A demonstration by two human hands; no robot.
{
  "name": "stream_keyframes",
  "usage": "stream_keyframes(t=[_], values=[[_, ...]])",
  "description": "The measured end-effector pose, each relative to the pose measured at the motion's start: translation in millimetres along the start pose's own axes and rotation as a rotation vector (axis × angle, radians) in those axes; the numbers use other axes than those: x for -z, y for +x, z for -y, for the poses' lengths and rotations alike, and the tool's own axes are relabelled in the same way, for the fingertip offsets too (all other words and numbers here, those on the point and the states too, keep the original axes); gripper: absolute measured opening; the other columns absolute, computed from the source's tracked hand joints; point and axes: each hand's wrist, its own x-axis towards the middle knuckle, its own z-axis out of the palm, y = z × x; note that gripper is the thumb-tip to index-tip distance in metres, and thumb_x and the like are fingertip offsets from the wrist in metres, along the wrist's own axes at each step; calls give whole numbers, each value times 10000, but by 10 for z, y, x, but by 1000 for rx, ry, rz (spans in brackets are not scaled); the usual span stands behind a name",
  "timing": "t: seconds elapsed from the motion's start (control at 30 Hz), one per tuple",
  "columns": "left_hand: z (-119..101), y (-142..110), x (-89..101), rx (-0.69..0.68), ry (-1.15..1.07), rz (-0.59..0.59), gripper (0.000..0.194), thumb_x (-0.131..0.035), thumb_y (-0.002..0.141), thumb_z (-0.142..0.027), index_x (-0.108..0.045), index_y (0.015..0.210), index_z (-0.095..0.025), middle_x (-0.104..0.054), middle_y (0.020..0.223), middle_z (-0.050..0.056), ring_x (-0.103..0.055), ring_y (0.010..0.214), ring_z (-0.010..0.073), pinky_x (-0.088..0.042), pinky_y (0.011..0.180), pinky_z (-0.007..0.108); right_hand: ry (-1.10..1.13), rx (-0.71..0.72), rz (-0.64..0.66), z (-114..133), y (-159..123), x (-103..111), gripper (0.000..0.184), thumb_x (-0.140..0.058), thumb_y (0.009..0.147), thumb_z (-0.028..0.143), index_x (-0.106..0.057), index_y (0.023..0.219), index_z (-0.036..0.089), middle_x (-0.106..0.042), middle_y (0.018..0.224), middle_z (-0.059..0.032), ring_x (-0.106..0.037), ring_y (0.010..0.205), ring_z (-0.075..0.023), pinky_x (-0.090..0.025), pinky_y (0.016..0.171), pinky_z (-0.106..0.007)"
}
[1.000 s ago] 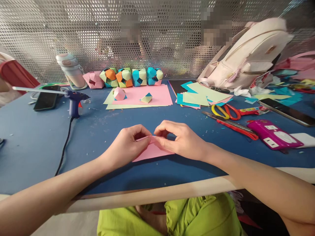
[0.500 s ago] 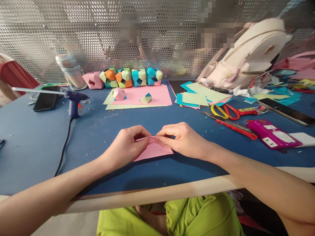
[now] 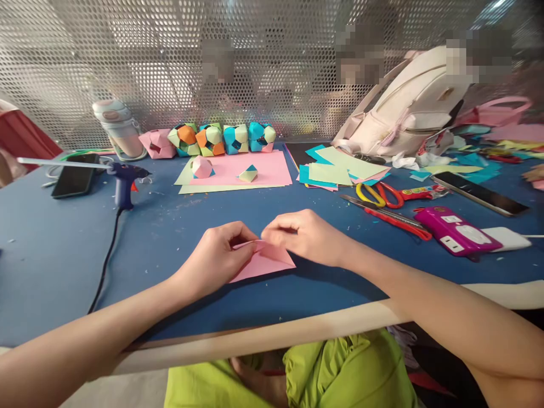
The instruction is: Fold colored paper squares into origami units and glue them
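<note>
A folded sheet of pink paper [image 3: 266, 266] lies on the blue table close to its front edge. My left hand [image 3: 219, 249] pinches the paper's upper left part, thumb on top and fingers behind. At the upper right edge my right hand [image 3: 304, 235] is closed with thumb and fingertips together on the paper's fold; the exact grip is partly hidden. Beyond the hands, a small pink folded paper piece [image 3: 202, 167] and a small green and blue one [image 3: 249, 173] rest on flat pink and green sheets [image 3: 272, 164].
Several folded paper balls [image 3: 210, 139] line the back by a bottle [image 3: 117, 127]. A glue gun [image 3: 124, 184] and a phone [image 3: 73, 180] are left. Rightward lie paper sheets [image 3: 335, 170], scissors [image 3: 382, 194], a cutter [image 3: 391, 219], a purple power strip [image 3: 457, 229] and a backpack [image 3: 403, 113].
My right hand has lifted slightly and shifted along the paper's top edge, uncovering a creased flap at the right. My left hand keeps its pinch. The view has turned a little to the right.
</note>
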Motion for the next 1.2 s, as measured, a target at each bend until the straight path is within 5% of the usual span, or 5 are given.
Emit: stream_keyframes(t=[0.17,0.4,0.63,0.97,1.2], values=[[22,-9,-33,-21,-18,10,135,-584,786,-265,-669,738,-172,-682,691,-10,-577,641,122,-421,568,209,-138,29,39,7,-13,-109,284,-596,862,360,-698,731,130,-614,628,-6,-500,587,-96,-349,531,-218],[42,-12,-46,-22,-17,25,186,-588,791,-321,-659,724,-163,-677,679,0,-572,621,124,-418,556,211,-118,63,230,5,-30,13,243,-497,923,260,-713,962,154,-593,635,17,-470,582,-88,-350,563,-213],[4,-42,-60,-21,-6,12,154,-578,784,-283,-656,719,-167,-665,660,-7,-565,605,120,-431,556,210,-255,220,181,11,-45,-26,331,-449,962,250,-596,688,137,-509,564,25,-403,527,-76,-283,528,-226],[-11,-38,-56,-31,-9,-4,153,-592,784,-266,-710,745,-176,-711,707,-2,-605,646,131,-466,594,213,-309,274,113,-36,-64,-41,288,-477,954,255,-649,771,115,-543,590,1,-397,528,-82,-279,516,-235],[2,1,49,-43,-57,156,258,-522,802,-242,-763,887,-213,-759,875,6,-672,818,186,-525,741,259,-288,305,138,-102,-65,27,259,-475,939,207,-690,832,112,-622,643,-24,-446,538,-83,-319,524,-224]])
